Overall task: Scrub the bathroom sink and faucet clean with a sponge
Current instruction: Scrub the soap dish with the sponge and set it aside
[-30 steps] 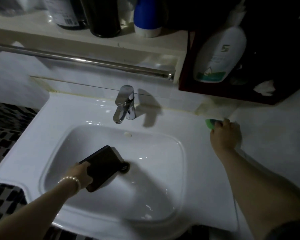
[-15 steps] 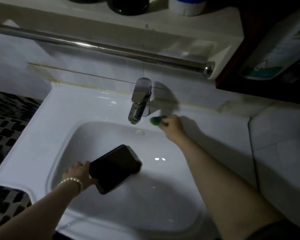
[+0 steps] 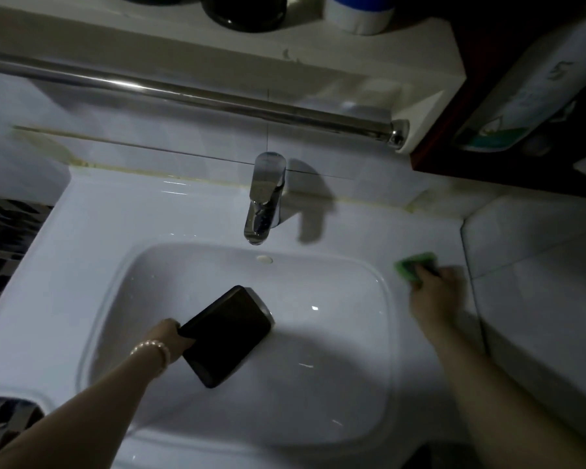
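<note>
On the sink (image 3: 420, 231) rim's right side, the right hand (image 3: 435, 292) holds a blurred green sponge (image 3: 411, 267) in its grip.

I count one sink (image 3: 92, 231), one faucet (image 3: 263, 198), one green sponge (image 3: 413, 267), one dark phone (image 3: 225, 335), one metal rail (image 3: 197, 96), one bead bracelet (image 3: 153, 346). Two hands: left hand (image 3: 171, 335), right hand (image 3: 437, 296). Three containers on the shelf (image 3: 318, 49).
</note>
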The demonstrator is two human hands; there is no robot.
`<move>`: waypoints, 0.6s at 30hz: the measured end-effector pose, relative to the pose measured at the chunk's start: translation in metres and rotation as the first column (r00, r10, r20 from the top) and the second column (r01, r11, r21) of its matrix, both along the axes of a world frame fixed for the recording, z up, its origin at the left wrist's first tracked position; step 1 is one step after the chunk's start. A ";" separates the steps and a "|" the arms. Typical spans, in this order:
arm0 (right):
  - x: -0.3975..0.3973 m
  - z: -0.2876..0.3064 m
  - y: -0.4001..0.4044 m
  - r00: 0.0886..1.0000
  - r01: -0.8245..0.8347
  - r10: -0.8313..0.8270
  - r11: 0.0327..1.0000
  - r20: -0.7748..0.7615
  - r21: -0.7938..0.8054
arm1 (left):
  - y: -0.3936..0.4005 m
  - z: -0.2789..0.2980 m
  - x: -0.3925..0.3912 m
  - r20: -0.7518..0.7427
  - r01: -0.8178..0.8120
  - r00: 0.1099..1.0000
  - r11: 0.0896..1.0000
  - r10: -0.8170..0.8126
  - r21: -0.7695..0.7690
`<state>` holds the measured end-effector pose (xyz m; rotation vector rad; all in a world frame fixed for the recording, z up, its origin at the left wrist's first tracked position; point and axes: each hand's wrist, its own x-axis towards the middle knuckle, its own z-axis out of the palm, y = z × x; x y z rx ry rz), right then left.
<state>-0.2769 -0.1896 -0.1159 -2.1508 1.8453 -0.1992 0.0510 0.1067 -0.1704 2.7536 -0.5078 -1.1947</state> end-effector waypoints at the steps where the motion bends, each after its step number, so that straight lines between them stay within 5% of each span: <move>1: 0.011 0.000 0.012 0.997 -0.069 0.068 0.997 0.041 0.027 | -0.002 0.003 0.001 -0.040 -0.010 0.999 1.000 0.009 -0.019; 3: 0.032 -0.001 0.035 0.957 -0.212 0.168 0.962 0.237 0.173 | -0.005 0.014 0.005 -0.138 -0.027 0.990 0.998 0.018 -0.065; 7: 0.045 -0.002 0.057 0.869 -0.185 -0.034 0.903 0.493 0.388 | -0.014 0.048 0.006 -0.265 -0.004 0.964 0.993 -0.026 -0.114; 9: 0.042 0.003 0.067 0.839 -0.142 -0.105 0.905 0.534 0.400 | -0.017 0.069 0.000 -0.113 0.231 0.963 0.965 -0.245 -0.126; 11: 0.036 0.008 0.075 0.785 -0.089 -0.202 0.899 0.586 0.429 | -0.020 0.088 -0.010 0.120 0.562 0.822 0.827 -0.557 -0.012; 13: 0.032 0.015 0.082 0.727 -0.039 -0.296 0.884 0.620 0.467 | -0.019 0.102 -0.021 0.192 0.650 0.747 0.760 -0.636 -0.011; 15: 0.030 0.022 0.089 0.682 -0.006 -0.370 0.860 0.631 0.511 | -0.018 0.114 -0.025 0.146 0.519 0.854 0.836 -0.499 -0.179; 17: 0.032 0.029 0.096 0.648 0.013 -0.424 0.837 0.633 0.547 | -0.015 0.124 -0.022 -0.084 0.111 0.984 0.907 -0.158 -0.406; 18: 0.034 0.032 0.100 0.633 0.017 -0.448 0.824 0.632 0.566 | -0.011 0.127 -0.020 -0.214 -0.092 0.977 0.890 -0.006 -0.447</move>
